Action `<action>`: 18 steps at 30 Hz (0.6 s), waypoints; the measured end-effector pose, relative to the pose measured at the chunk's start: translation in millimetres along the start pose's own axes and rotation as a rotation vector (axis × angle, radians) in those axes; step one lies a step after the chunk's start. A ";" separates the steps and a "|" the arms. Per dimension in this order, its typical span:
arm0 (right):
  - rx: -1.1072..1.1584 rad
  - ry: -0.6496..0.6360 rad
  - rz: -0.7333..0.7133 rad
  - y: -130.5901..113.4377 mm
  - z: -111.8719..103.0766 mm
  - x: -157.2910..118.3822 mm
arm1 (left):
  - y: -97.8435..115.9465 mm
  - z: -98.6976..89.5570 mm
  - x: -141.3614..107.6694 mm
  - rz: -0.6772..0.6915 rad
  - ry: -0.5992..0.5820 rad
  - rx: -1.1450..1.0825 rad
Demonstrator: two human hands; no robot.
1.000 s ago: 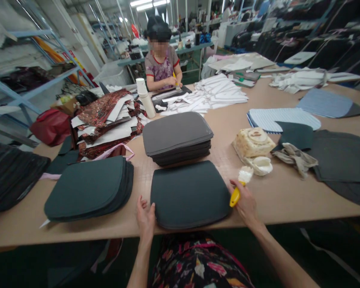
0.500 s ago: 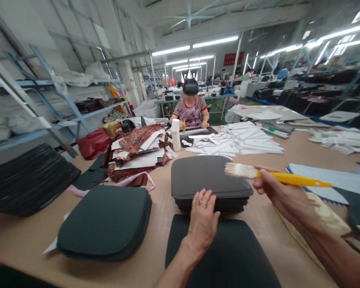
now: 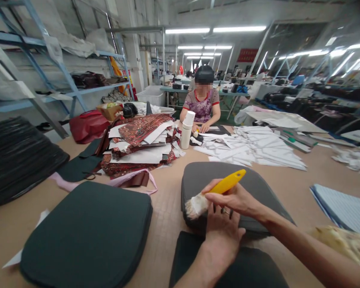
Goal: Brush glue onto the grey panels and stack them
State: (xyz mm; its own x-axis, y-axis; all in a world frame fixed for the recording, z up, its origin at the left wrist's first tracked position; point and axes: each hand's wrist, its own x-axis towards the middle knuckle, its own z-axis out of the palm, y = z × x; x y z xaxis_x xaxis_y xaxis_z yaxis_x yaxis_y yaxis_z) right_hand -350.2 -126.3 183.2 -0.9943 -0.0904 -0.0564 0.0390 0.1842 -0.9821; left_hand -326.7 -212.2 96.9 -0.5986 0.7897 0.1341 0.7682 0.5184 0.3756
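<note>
A yellow-handled brush [image 3: 228, 182] with whitish, clotted bristles is gripped in my right hand [image 3: 239, 201]. Its bristles are over the near left corner of a stack of dark grey rounded panels [image 3: 262, 188]; whether they touch it I cannot tell. My left hand [image 3: 223, 230] lies on the near edge of that stack, just below the right hand, which hides its fingertips. Closer to me is a dark green panel [image 3: 255, 266], partly under my left forearm. Another stack of dark green panels [image 3: 87, 232] sits to the left.
Patterned red pieces and white sheets [image 3: 141, 140] are piled beyond, beside a white bottle [image 3: 185, 136]. White strips [image 3: 258, 146] spread across the far table. A co-worker [image 3: 202, 104] sits opposite. Striped blue sheets [image 3: 345, 208] and a yellowish cloth-like thing [image 3: 345, 242] lie right.
My right hand has brought the brush left and turned it, so the handle now points up and away. My left hand stays at the stack's near edge. The view has shifted.
</note>
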 end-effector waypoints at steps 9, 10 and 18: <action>-0.091 0.213 -0.110 9.5 -12.0 72.0 | -6.2 -6.5 4.0 0.053 0.000 -0.107; -0.096 0.252 -0.109 8.3 -15.3 74.9 | -6.7 -6.5 3.9 0.054 0.001 -0.113; -0.102 -0.060 0.014 17.5 -10.3 79.9 | -10.5 7.8 6.4 0.069 0.000 -0.172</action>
State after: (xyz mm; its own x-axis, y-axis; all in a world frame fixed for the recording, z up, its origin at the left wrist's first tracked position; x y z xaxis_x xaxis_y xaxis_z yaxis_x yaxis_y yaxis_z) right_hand -430.0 -120.3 163.3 -0.9858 -0.1453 -0.0839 0.0397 0.2839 -0.9580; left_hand -336.8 -210.0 86.6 -0.5455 0.8217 0.1649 0.7574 0.3991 0.5167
